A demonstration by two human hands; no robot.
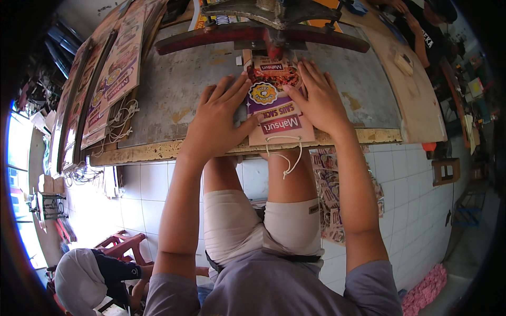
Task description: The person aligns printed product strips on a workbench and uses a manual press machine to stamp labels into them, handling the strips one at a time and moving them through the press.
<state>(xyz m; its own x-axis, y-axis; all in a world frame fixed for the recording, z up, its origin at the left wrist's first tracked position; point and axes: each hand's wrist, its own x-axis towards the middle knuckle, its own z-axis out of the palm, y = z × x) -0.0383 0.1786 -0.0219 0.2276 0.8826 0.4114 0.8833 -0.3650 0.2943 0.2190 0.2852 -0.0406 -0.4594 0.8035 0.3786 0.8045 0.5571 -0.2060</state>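
A long printed card in pink, purple and orange lies on the grey metal worktop, its far end reaching under the red bar of a press. A thin white string loop hangs from its near end over the table edge. My left hand lies flat along the card's left side, fingers stretched forward and thumb on the card. Against the right side rests my right hand, fingers extended and thumb over the card. Neither hand grips anything. What lies beneath the press is hidden.
Stacked printed cards with strings stand at the left end of the table. More printed pieces lie on the tiled floor. One person sits at lower left; another is at upper right, beside a wooden board.
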